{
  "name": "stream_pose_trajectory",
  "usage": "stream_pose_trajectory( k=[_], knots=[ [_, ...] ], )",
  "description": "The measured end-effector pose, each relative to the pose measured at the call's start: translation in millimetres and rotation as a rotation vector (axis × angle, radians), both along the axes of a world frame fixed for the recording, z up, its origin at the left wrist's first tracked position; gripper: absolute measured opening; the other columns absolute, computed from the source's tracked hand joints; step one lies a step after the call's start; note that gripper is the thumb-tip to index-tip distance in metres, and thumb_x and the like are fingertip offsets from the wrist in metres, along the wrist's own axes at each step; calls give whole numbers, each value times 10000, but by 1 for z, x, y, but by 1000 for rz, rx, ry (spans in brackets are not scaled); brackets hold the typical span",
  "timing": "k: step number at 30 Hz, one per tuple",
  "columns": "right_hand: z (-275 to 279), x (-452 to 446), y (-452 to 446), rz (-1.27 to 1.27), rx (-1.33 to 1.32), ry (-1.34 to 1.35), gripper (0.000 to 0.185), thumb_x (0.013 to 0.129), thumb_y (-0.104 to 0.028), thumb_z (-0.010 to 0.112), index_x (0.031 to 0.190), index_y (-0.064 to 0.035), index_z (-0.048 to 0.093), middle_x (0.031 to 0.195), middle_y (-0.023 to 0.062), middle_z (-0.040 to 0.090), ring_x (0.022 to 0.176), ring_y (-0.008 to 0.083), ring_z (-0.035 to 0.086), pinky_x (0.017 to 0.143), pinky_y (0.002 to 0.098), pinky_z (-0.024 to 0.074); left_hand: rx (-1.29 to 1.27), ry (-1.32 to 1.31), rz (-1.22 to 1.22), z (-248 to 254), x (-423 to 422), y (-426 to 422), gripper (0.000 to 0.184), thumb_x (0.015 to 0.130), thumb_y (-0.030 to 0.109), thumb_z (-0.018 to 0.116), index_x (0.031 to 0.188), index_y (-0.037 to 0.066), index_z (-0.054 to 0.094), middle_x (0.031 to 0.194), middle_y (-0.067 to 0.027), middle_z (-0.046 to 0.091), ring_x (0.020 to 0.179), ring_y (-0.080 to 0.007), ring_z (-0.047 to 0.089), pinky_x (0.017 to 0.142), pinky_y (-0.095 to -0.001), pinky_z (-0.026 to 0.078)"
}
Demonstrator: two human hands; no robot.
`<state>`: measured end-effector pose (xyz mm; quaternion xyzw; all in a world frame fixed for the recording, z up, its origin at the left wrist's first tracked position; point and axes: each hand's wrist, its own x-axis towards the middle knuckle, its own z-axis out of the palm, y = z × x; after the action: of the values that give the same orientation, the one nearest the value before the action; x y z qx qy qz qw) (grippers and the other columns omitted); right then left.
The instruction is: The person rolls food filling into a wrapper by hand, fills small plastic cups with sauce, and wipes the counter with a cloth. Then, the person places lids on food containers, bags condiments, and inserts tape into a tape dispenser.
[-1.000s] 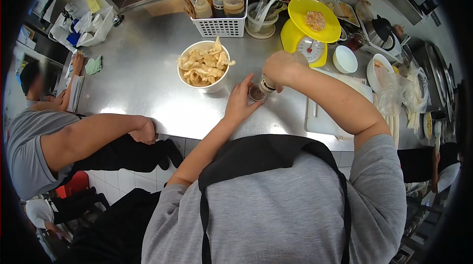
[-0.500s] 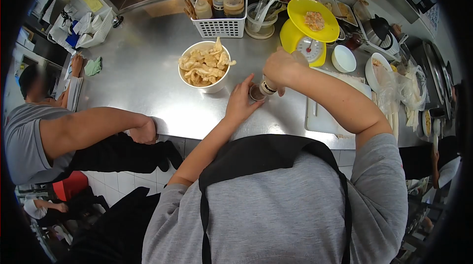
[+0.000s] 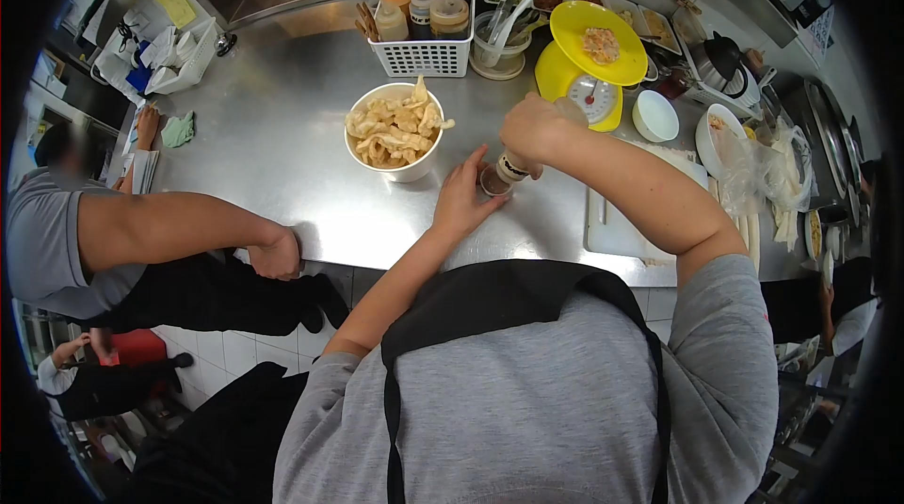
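My left hand point(image 3: 461, 195) steadies a small clear cup point(image 3: 494, 186) on the steel counter, fingers curved around its side. Something dark shows inside the cup. Over it, my right hand point(image 3: 539, 135) grips a bottle point(image 3: 511, 165) with dark lettering, tipped with its mouth down at the cup. Whether anything flows out is too small to see. To the left of my hands stands a white paper bucket point(image 3: 410, 169) heaped with pale, puffy fried pieces point(image 3: 391, 130). A white cutting board point(image 3: 626, 222) lies right of my hands.
A white basket point(image 3: 424, 59) of sauce bottles stands behind the bucket. Beside it are a utensil tub point(image 3: 497, 60) and a yellow kitchen scale point(image 3: 570, 80) bearing food. White bowls point(image 3: 656, 115) sit at right. A co-worker point(image 3: 179, 231) leans at the counter's left; a green cloth point(image 3: 178, 129) lies nearby.
The view has shifted slightly. Both hands keep their places at the cup and bottle. In the background at lower left, another person has changed posture.
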<state>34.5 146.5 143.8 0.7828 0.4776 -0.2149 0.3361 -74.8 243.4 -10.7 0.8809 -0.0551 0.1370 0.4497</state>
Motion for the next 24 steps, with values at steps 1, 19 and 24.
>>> stream_pose_trajectory(
  k=[1, 19, 24],
  knots=[
    [-1, 2, 1, -48, -29, 24, 477, 573, -367, 817, 958, -114, 695, 943, 44, 673, 908, 202, 630, 805, 343, 431, 0, -1, 0, 1, 0, 0, 869, 632, 188, 790, 1336, 28, 306, 1037, -135, 584, 924, -279, 557, 814, -370, 460],
    [8, 6, -16, -90, 148, 39, 465, 568, -397, 796, 934, -129, 694, 886, 52, 674, 854, 229, 629, 809, 353, 404, -27, -25, 41, -6, 3, 3, 837, 656, 117, 754, 1346, 49, 285, 1122, -122, 543, 1028, -284, 501, 874, -376, 436],
    [-5, 9, -42, -147, 286, 103, 498, 580, -425, 771, 962, -135, 635, 826, 62, 654, 837, 254, 622, 750, 372, 433, -57, -16, 43, -4, 2, 2, 843, 643, 109, 765, 1342, 52, 297, 1103, -115, 538, 999, -268, 505, 850, -355, 442]
  ],
)
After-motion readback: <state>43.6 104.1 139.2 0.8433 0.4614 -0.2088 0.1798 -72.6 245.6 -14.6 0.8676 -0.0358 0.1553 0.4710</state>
